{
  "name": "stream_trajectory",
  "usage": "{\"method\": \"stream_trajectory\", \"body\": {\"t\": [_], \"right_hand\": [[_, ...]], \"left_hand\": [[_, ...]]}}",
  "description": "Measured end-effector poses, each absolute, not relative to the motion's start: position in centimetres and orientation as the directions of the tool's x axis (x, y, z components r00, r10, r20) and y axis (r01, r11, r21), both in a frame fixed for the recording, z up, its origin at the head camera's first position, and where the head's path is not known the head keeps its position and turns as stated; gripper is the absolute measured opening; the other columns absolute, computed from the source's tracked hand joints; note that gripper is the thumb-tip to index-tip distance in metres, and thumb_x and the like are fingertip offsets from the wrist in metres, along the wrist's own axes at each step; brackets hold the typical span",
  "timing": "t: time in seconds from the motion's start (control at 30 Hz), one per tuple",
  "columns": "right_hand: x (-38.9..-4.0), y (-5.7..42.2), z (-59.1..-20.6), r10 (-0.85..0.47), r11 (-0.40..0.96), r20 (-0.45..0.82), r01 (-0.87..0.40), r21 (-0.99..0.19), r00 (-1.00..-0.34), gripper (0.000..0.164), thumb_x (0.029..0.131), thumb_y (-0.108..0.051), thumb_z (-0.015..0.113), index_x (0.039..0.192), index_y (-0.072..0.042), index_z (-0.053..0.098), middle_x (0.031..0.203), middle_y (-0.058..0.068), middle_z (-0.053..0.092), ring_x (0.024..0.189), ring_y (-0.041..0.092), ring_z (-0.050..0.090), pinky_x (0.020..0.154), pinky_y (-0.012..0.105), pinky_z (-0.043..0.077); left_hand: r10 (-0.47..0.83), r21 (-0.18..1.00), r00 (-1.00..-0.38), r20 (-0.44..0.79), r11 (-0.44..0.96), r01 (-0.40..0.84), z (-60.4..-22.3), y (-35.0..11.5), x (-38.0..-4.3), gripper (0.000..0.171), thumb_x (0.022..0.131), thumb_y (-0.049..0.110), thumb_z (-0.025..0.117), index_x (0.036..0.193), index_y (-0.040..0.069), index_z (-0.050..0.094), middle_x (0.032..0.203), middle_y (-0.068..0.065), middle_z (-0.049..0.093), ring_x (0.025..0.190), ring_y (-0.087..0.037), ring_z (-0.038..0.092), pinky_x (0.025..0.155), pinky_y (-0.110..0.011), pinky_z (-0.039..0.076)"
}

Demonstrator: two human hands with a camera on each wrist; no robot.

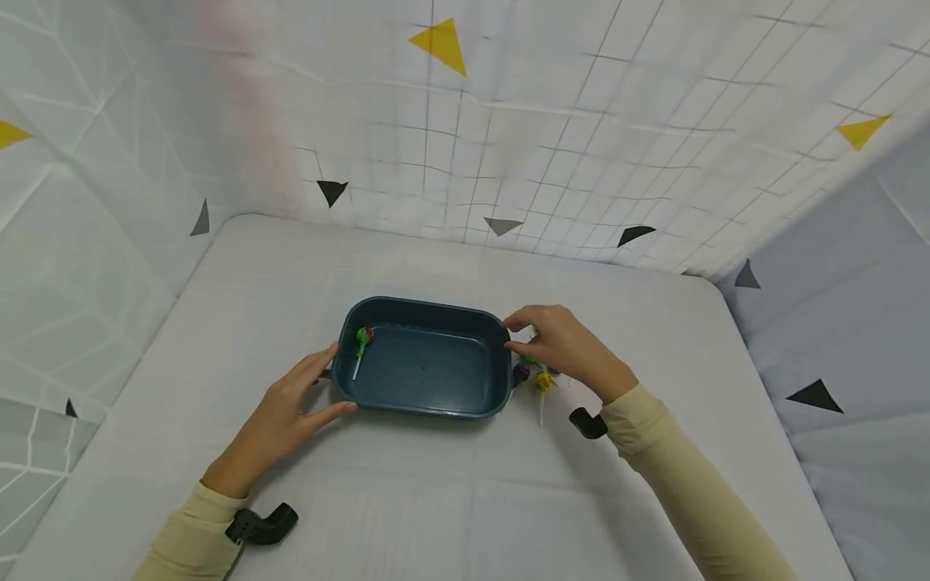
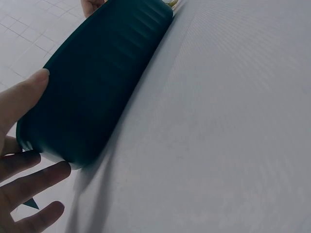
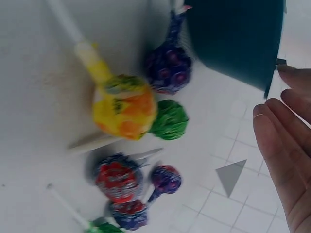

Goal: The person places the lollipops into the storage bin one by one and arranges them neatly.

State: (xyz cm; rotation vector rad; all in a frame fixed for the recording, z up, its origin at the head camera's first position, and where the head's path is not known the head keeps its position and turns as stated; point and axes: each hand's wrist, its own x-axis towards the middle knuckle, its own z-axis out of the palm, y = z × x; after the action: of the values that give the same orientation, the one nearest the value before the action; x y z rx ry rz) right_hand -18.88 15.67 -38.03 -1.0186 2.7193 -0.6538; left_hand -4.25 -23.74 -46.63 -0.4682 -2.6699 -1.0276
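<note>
A dark teal plastic basin (image 1: 421, 415) sits on the white-covered table. Inside it, at the left end, lies a lollipop (image 1: 363, 339) in a green and red wrapper. My left hand (image 1: 286, 407) spans the basin's near left corner, thumb against the long side, fingers spread along the short end. At the opposite end, my right hand (image 1: 555, 339) has its thumb and fingertips at the rim, fingers fairly straight. Below that hand are several lollipops, among them a yellow one (image 3: 125, 107), a purple one (image 3: 167, 70) and a red and blue one (image 3: 118, 179).
The white table (image 1: 407, 500) has rounded far corners. White fabric with grid lines and dark and yellow triangles hangs behind it (image 1: 508, 161) and at both sides. Each wrist carries a black camera mount, one by the left sleeve (image 1: 261, 524).
</note>
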Motion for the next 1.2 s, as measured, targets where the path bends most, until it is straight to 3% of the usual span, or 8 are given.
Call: {"method": "stream_trajectory", "body": {"t": [0.17, 0.4, 0.97, 1.2], "right_hand": [[-19.0, 16.5, -38.6, -0.640, 0.678, 0.002, -0.566, -0.468, -0.768, 0.029, 0.093, -0.019, 0.079, 0.119, -0.007, 0.076, 0.115, 0.013, 0.077, 0.106, 0.030, 0.074, 0.087, 0.045, 0.065], [-19.0, 17.3, -39.2, -0.612, 0.704, -0.043, -0.519, -0.484, -0.790, 0.028, 0.094, -0.018, 0.078, 0.119, -0.007, 0.076, 0.116, 0.009, 0.077, 0.109, 0.028, 0.072, 0.087, 0.040, 0.065], [-18.9, 18.7, -41.0, -0.593, 0.740, -0.099, -0.492, -0.458, -0.799, 0.025, 0.092, -0.010, 0.078, 0.117, -0.007, 0.076, 0.116, 0.009, 0.077, 0.112, 0.027, 0.073, 0.089, 0.043, 0.064], [-19.1, 18.9, -41.6, -0.573, 0.771, -0.151, -0.469, -0.431, -0.805, 0.027, 0.090, -0.007, 0.079, 0.117, -0.008, 0.076, 0.118, 0.008, 0.078, 0.128, 0.030, 0.065, 0.102, 0.050, 0.058]], "left_hand": [[0.208, 0.606, -0.918, 0.336, 0.699, 0.380, -46.5, -23.6, -4.3, 0.099, 0.077, 0.018, 0.092, 0.159, 0.004, 0.038, 0.153, -0.016, 0.053, 0.131, -0.032, 0.060, 0.098, -0.048, 0.056], [0.207, 0.608, -0.919, 0.335, 0.697, 0.379, -46.4, -23.6, -4.3, 0.098, 0.077, 0.018, 0.092, 0.158, 0.003, 0.039, 0.151, -0.017, 0.054, 0.125, -0.031, 0.064, 0.095, -0.046, 0.057], [0.206, 0.608, -0.920, 0.332, 0.700, 0.376, -46.7, -23.7, -4.3, 0.100, 0.078, 0.019, 0.092, 0.160, 0.006, 0.037, 0.153, -0.015, 0.053, 0.124, -0.030, 0.064, 0.096, -0.047, 0.057], [0.200, 0.608, -0.920, 0.336, 0.700, 0.375, -46.8, -23.7, -4.3, 0.099, 0.077, 0.019, 0.092, 0.160, 0.006, 0.038, 0.153, -0.014, 0.054, 0.123, -0.028, 0.065, 0.095, -0.044, 0.057]]}}
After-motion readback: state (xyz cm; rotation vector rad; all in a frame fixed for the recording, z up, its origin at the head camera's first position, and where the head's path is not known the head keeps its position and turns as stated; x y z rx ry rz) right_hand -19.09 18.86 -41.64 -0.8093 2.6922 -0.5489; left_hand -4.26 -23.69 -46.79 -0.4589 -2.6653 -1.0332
